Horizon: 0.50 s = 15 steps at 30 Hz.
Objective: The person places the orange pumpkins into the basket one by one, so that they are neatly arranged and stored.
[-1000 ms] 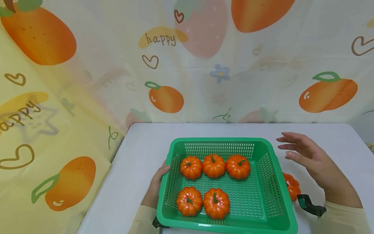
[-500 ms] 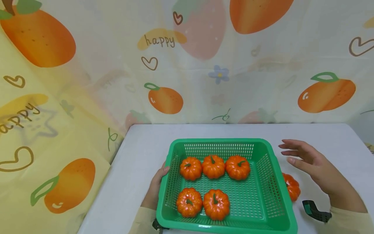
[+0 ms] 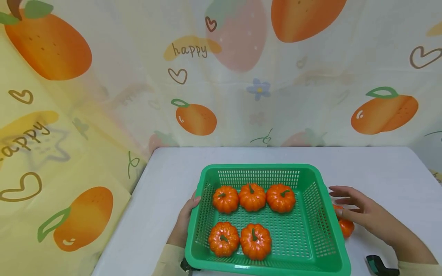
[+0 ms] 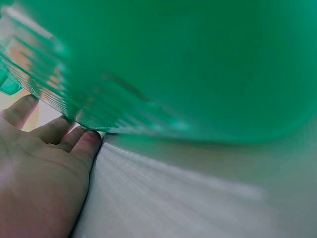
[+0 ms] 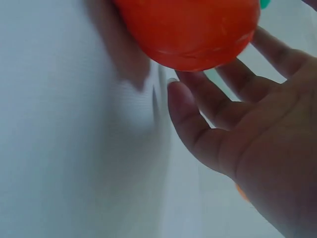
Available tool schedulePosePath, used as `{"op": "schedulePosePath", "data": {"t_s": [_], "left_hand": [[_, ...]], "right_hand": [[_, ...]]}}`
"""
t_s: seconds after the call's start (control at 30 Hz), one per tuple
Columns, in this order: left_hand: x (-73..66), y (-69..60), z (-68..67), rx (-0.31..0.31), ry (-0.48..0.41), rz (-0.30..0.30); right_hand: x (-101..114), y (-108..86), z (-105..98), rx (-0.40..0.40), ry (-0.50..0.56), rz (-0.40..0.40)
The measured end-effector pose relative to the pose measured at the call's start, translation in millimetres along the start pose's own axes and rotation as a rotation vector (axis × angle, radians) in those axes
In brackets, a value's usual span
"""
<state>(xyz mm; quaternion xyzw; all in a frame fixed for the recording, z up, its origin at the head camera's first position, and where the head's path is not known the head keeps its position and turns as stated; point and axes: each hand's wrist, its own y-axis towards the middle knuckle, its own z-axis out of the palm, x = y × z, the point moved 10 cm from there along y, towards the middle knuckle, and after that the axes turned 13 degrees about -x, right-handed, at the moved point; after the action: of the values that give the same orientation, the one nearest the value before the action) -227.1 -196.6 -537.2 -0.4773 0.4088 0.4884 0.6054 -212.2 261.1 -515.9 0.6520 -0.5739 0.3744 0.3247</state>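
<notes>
A green plastic basket [image 3: 304,234] sits on the table, holding several small orange pumpkins [image 3: 255,241] with green stems. My left hand [image 3: 183,224] grips the basket's left side, thumb at the rim; in the left wrist view its fingers [image 4: 52,130] lie against the slotted wall. Outside the basket, to its right, is another orange pumpkin [image 3: 346,227], partly hidden by the rim and my hand. My right hand [image 3: 374,220] is right by that pumpkin, fingers loosely bent. The right wrist view shows the pumpkin [image 5: 193,34] close to the fingertips; contact there cannot be told.
The white table [image 3: 172,168] extends behind the basket and to both sides. A fruit-patterned cloth [image 3: 235,107] hangs along the back and left. Near the right sleeve is a black wrist-camera mount [image 3: 380,266].
My right hand has come down toward the pumpkin outside the basket and now partly covers it. My left hand, the basket and the pumpkins inside have stayed put.
</notes>
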Motion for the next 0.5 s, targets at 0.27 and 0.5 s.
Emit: {"op": "schedulePosePath", "data": {"t_s": [0.27,0.5], "left_hand": [[1.4,-2.8,2.8,0.005,-0.016,0.033],[1.4,-0.8,2.5,0.001,-0.02,0.028]], "right_hand": [[-3,-5.4,14,0.1,0.039,0.04],[-12,-7.1,16,0.118,0.054,0.118]]}}
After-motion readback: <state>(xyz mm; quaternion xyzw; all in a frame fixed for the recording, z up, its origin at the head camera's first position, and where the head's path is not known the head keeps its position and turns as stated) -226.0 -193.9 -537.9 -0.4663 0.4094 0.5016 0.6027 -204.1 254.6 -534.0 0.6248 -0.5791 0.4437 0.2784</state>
